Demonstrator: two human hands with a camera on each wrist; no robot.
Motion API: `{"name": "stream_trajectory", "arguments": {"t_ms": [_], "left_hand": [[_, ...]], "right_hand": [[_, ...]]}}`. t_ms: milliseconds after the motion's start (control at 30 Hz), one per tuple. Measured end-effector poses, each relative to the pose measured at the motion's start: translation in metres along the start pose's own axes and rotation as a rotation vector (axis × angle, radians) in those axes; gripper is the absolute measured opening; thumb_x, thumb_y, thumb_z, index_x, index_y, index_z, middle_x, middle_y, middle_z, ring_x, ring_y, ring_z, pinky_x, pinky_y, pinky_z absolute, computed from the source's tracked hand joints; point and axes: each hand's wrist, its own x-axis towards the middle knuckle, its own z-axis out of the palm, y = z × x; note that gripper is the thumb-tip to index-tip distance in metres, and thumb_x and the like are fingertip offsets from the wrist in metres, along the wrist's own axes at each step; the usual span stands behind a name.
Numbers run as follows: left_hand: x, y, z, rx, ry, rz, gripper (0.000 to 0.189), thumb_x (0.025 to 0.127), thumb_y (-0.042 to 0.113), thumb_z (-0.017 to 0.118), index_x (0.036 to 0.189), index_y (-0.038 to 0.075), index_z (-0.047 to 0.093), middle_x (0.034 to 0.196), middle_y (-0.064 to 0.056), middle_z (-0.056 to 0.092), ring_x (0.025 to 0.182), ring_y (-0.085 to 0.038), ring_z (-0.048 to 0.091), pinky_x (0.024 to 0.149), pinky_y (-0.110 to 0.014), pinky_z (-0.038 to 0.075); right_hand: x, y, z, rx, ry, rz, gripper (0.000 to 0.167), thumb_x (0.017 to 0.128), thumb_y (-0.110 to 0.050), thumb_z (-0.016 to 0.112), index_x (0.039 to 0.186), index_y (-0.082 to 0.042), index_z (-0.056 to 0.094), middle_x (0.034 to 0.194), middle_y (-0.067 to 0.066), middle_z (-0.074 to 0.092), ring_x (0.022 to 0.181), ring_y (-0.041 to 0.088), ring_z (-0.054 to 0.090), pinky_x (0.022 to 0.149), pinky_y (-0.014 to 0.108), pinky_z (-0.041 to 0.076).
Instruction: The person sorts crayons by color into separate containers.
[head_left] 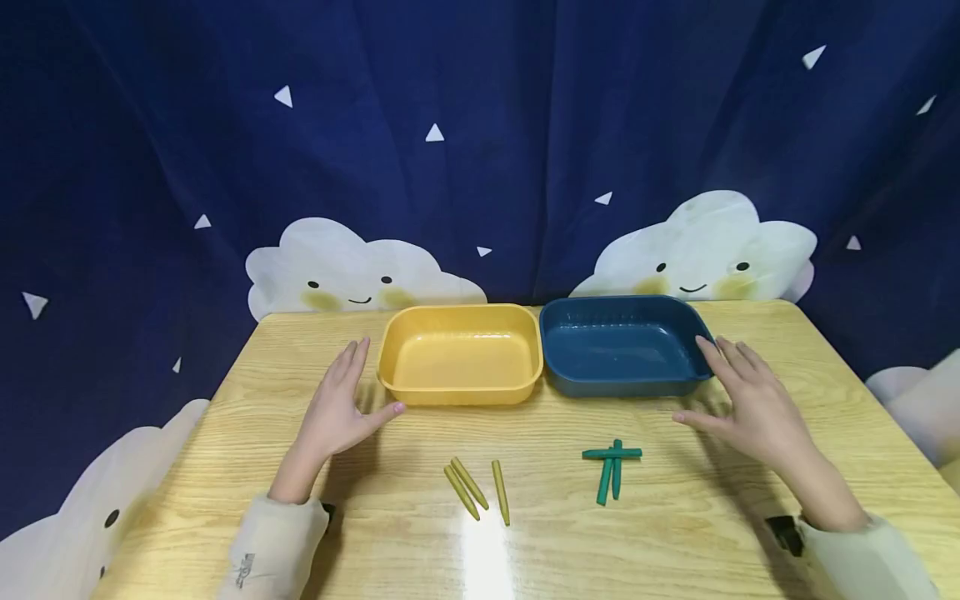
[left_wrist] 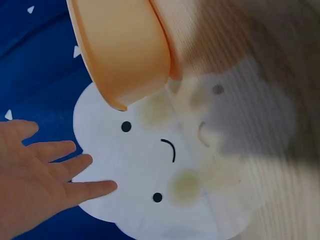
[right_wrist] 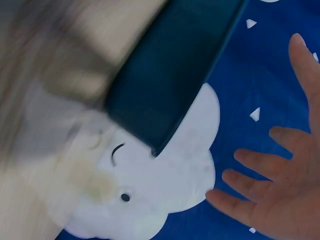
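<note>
My left hand [head_left: 339, 408], fingers spread and holding nothing, is just left of a yellow plastic bin [head_left: 457, 395]. The left wrist view shows its straight fingers apart from the side of that bin [left_wrist: 125, 45]. To the right, my right hand [head_left: 753, 408] hovers with spread fingers near the right end of a dark blue bin [head_left: 622, 387]; its palm holds nothing in the right wrist view. Several crayons lie in front of the bins: three yellowish ones [head_left: 501, 492] below the yellow bin and three green ones [head_left: 604, 477], one lying across the others, below the blue bin.
Both bins stand side by side near the back edge of a light wooden table [head_left: 405, 550]. Behind it hangs a dark blue curtain [head_left: 480, 67] printed with white triangles and smiling clouds. A bright reflection shows on the table at front centre.
</note>
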Motion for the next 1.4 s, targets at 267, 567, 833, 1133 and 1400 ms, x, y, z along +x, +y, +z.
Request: {"name": "stream_trajectory", "arguments": {"t_ms": [267,567,833,1133,1400], "left_hand": [[0.023,-0.007,0.002,-0.182,-0.028,-0.035,0.103,0.074,0.042,0.072,0.147,0.010,0.007,0.147,-0.019,0.019,0.132,-0.040,0.019,0.103,-0.058,0.021],[0.045,-0.008,0.011,-0.229,-0.100,-0.073,0.110,0.072,0.042,0.074,0.147,0.010,0.000,0.148,-0.023,0.013,0.133,-0.041,0.016,0.103,-0.059,0.019],[0.057,-0.015,0.018,-0.277,-0.160,-0.118,0.115,0.070,0.043,0.075,0.147,0.012,-0.004,0.148,-0.024,0.007,0.133,-0.043,0.013,0.102,-0.061,0.016],[0.061,-0.019,0.025,-0.310,-0.221,-0.151,0.116,0.068,0.030,0.080,0.146,0.006,-0.002,0.148,-0.025,0.008,0.132,-0.043,0.013,0.104,-0.059,0.014],[0.065,-0.022,0.028,-0.285,-0.239,-0.147,0.118,0.065,0.031,0.082,0.144,-0.002,0.001,0.147,-0.027,0.008,0.133,-0.043,0.013,0.106,-0.055,0.015]], "right_hand": [[0.014,-0.035,0.000,0.160,-0.041,-0.044,0.091,0.065,-0.032,0.081,0.139,-0.005,0.037,0.118,0.026,0.055,0.099,0.042,0.054,0.073,0.055,0.046],[0.033,-0.054,0.024,0.386,-0.136,-0.063,0.062,0.071,-0.026,0.078,0.123,-0.001,0.055,0.083,0.005,0.065,0.070,0.014,0.060,0.060,0.031,0.051],[0.043,-0.070,0.047,0.577,-0.223,-0.125,0.055,0.072,-0.020,0.077,0.119,0.003,0.057,0.072,-0.008,0.060,0.059,0.004,0.054,0.054,0.023,0.048],[0.051,-0.095,0.064,0.713,-0.375,-0.148,0.053,0.076,-0.019,0.074,0.119,0.004,0.056,0.072,-0.004,0.062,0.060,0.007,0.054,0.056,0.023,0.048],[0.054,-0.115,0.082,0.864,-0.517,-0.108,0.055,0.076,-0.017,0.074,0.120,0.008,0.053,0.074,0.000,0.064,0.063,0.010,0.058,0.060,0.023,0.050]]}}
